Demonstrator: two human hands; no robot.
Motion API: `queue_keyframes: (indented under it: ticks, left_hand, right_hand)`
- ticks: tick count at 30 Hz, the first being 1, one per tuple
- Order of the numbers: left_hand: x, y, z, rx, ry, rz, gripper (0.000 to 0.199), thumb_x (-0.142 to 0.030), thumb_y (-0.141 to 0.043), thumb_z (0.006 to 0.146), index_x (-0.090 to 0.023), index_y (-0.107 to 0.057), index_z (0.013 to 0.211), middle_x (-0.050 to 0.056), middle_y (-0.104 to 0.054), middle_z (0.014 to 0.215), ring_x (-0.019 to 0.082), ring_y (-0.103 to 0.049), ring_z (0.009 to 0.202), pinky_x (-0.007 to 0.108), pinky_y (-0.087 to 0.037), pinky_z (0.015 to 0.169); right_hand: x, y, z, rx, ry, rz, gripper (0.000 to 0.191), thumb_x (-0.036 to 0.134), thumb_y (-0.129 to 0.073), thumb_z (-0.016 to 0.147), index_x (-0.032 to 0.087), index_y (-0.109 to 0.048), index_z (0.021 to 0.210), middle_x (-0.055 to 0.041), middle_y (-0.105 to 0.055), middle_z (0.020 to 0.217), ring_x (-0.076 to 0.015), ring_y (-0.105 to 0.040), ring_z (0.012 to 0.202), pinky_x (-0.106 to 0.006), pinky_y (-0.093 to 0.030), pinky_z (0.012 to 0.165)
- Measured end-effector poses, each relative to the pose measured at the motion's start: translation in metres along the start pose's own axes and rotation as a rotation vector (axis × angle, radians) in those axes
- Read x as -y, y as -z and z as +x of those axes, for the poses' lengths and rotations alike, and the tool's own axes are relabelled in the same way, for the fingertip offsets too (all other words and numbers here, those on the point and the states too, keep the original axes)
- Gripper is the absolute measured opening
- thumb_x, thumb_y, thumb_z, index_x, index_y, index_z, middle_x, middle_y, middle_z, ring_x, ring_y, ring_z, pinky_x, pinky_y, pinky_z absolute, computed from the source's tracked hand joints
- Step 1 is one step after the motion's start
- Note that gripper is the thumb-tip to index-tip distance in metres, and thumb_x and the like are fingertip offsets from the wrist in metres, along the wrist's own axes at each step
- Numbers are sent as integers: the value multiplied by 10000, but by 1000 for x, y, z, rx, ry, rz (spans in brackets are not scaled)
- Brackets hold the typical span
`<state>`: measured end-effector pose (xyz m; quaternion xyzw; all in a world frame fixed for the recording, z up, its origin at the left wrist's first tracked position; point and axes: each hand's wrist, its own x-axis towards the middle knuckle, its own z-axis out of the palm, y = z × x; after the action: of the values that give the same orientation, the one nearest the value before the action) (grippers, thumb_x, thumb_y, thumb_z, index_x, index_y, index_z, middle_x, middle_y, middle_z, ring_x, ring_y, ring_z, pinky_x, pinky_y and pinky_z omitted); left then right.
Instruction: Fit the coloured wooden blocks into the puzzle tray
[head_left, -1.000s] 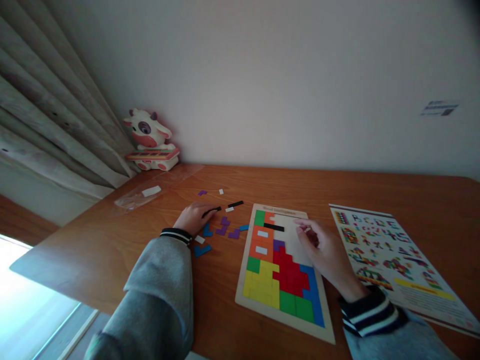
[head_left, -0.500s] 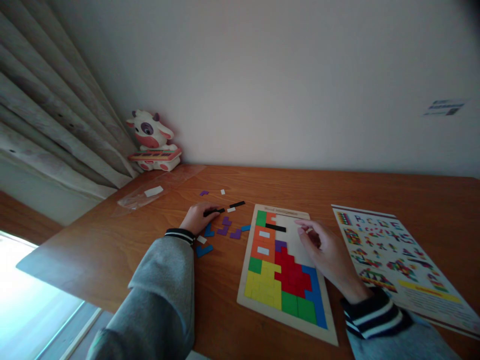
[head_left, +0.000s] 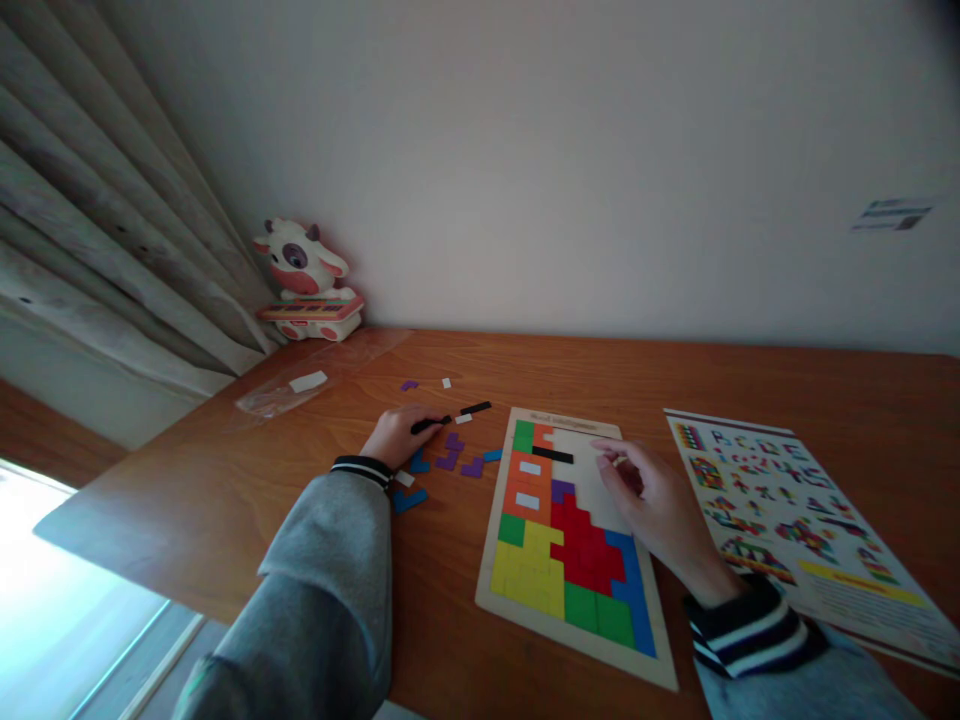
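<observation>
My left hand [head_left: 396, 436] is closed on a black strip piece [head_left: 431, 425], low over the table left of the puzzle board. My right hand [head_left: 646, 500] hovers over the upper right of the wooden puzzle board [head_left: 576, 641], thumb and index finger apart, with nothing visible between them. Yellow [head_left: 525, 570], red [head_left: 585, 550], green, blue and orange pieces fill the board's lower part and left side. A black strip [head_left: 553, 455] lies across its upper part, beside a bare pale area. Purple pieces [head_left: 450, 458] and a blue piece [head_left: 409, 500] lie loose near my left hand.
A printed pattern sheet [head_left: 780, 500] lies right of the board. Another black strip [head_left: 475, 408] and small white pieces [head_left: 463, 419] rest beyond my left hand. A cow toy with a keyboard [head_left: 311, 285] stands at the back left, behind a clear plastic bag [head_left: 270, 400].
The black strip in my left hand has shifted slightly and shows a little more. My right hand stays over the board, and the pieces lie as before.
</observation>
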<state>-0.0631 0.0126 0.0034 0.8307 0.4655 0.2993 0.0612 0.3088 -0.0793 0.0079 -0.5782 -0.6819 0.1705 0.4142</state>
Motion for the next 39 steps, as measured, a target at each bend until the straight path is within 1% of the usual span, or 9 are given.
queue_keyframes:
  ticks: [8,14,17,20,26,30,33,35,39]
  left_hand:
    - [-6,0,1,-14,-2,21,234,-363,-569,926,-223,-739,1005,24,-767,1033,179,-720,963,296,-564,926]
    - [-1,-5,1,73,-37,125,267,-351,-524,952,-244,-733,1079,21,-774,1025,182,-724,935,297,-567,886]
    - [-2,-7,3,101,-72,113,272,-329,-506,974,-259,-729,1114,17,-772,1033,183,-715,959,307,-554,905]
    - [-5,-6,3,113,-75,107,264,-332,-512,981,-254,-740,1088,27,-772,1014,193,-711,956,316,-549,906]
    - [-11,5,0,146,-53,143,325,-400,-567,949,-250,-679,1214,40,-718,1204,220,-664,1105,353,-507,1003]
    - [-15,17,-3,175,-52,224,305,-303,-558,905,-240,-696,1170,56,-734,1127,234,-677,1034,358,-527,949]
    - [-16,23,-5,152,-22,290,339,-232,-578,814,-223,-713,1124,72,-736,1100,261,-677,1019,380,-533,933]
    - [-16,24,-6,163,-7,291,358,-209,-581,781,-215,-725,1109,78,-738,1092,272,-682,1008,388,-542,919]
    - [-14,22,-4,212,-14,182,331,-215,-533,869,-239,-728,1135,57,-750,1057,231,-698,973,344,-550,897]
  right_hand:
    - [3,1,2,-5,5,9,326,415,-509,917,185,-678,1076,-52,-684,836,-169,-612,658,-303,-483,613]
    - [4,1,1,11,-1,-8,324,428,-510,925,196,-682,1072,-46,-687,808,-168,-608,636,-304,-485,608]
    - [3,1,0,15,5,-15,328,437,-518,923,196,-683,1072,-47,-689,810,-166,-605,628,-301,-479,599]
    - [2,0,0,25,4,-9,336,444,-516,925,192,-683,1072,-47,-684,806,-163,-595,617,-296,-467,581]
    - [1,0,0,25,6,-1,328,426,-502,936,192,-674,1088,-53,-682,845,-157,-595,639,-294,-471,598]
    - [3,1,0,28,19,1,319,429,-512,926,200,-677,1074,-52,-687,838,-164,-598,648,-299,-476,602]
    - [4,1,1,20,19,6,310,428,-514,921,202,-676,1056,-49,-686,824,-167,-603,643,-304,-476,602]
    - [4,1,1,25,18,6,301,420,-510,924,204,-672,1058,-49,-685,828,-170,-609,651,-307,-481,611]
    - [2,0,1,35,16,2,289,410,-508,929,206,-667,1059,-53,-687,853,-174,-615,675,-310,-488,625]
